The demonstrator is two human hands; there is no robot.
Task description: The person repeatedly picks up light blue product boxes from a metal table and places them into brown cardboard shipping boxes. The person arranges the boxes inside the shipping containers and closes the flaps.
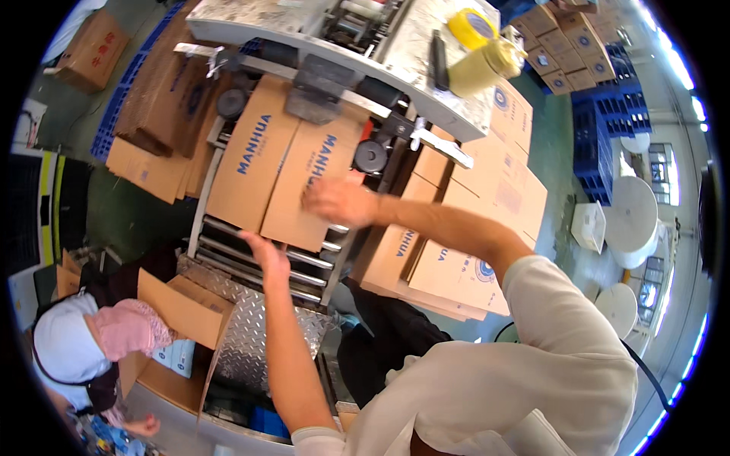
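A closed brown carton with blue print lies on the roller conveyor, its far end under the dark guard plate of a taping machine. My right hand is over the carton's right top flap, fingers curled in and slightly blurred; anything inside them is hidden. At the carton's near edge is my left hand, its thumb and fingers apart and nothing held. Whether it touches the cardboard I cannot tell. Two black round knobs flank the carton.
Flat cartons are stacked on my right, more at far left. A yellow tape roll and a yellow-green bottle stand on the machine. At lower left a co-worker bends by an open carton beside a metal tread plate.
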